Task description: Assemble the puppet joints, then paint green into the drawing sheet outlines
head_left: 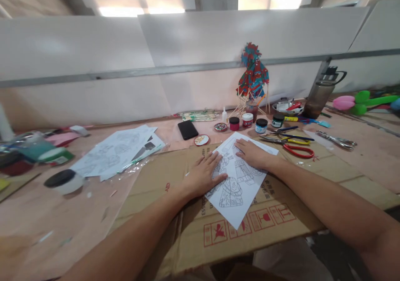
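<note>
A white sheet of paper (239,214) printed with line drawings lies turned cornerwise on a flattened cardboard sheet (162,231). Flat on the paper's left edge rests my left hand (204,174), its fingers spread and thumb pointing across the drawing. My right hand (251,152) lies on the upper right part of the paper, fingers stretched out toward its top corner. Neither hand grips anything. Under the hands, parts of the drawing are hidden.
Behind the paper stand paint jars (261,126), a black phone (187,130) and a dish of beads (201,140). Red-handled pliers (298,151) lie on the right, near a water bottle (321,93). More printed sheets (106,151) are at left. A red-blue tasselled piece (253,74) stands at the back.
</note>
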Demonstrator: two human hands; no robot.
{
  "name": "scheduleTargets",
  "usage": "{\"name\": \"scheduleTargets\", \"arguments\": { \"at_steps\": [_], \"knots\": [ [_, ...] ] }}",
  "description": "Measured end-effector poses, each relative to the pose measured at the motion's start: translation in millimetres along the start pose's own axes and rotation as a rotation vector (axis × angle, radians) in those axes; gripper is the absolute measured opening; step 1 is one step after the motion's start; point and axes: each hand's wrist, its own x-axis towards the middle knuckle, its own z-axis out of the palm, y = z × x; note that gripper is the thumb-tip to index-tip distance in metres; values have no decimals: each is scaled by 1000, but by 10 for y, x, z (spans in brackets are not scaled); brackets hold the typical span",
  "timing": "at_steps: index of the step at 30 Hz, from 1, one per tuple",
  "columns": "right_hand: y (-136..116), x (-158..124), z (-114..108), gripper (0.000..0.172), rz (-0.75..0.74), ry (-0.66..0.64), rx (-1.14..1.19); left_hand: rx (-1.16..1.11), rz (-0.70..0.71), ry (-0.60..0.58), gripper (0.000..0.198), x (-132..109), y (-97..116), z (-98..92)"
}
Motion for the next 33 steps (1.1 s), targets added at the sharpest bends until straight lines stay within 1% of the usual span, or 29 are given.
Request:
{"name": "scheduleTargets", "arguments": {
  "at_steps": [9,16,20,23,25,28,30,33],
  "knots": [
    [-18,-14,-15,55,15,-10,-15,-1,4,-4,77,29,-49,45],
    [-52,-18,-27,54,11,-8,-37,3,1,-14,74,30,-66,5],
    [-28,-32,-111,46,-18,28,18,-6,15,-20,71,42,-100,6],
    [92,-7,-219,39,12,130,-5,-5,30,-8,70,44,-114,5],
    [224,4,-290,38,82,215,-45,-2,33,-7,70,41,-117,-3],
    [472,-53,-359,43,217,282,-88,-4,31,-19,69,32,-126,-17],
    [649,-161,-369,45,302,305,-118,-8,40,-14,69,27,-135,-24],
    [912,-391,-352,50,397,282,-177,-10,53,9,68,25,-142,-28]
  ]
}}
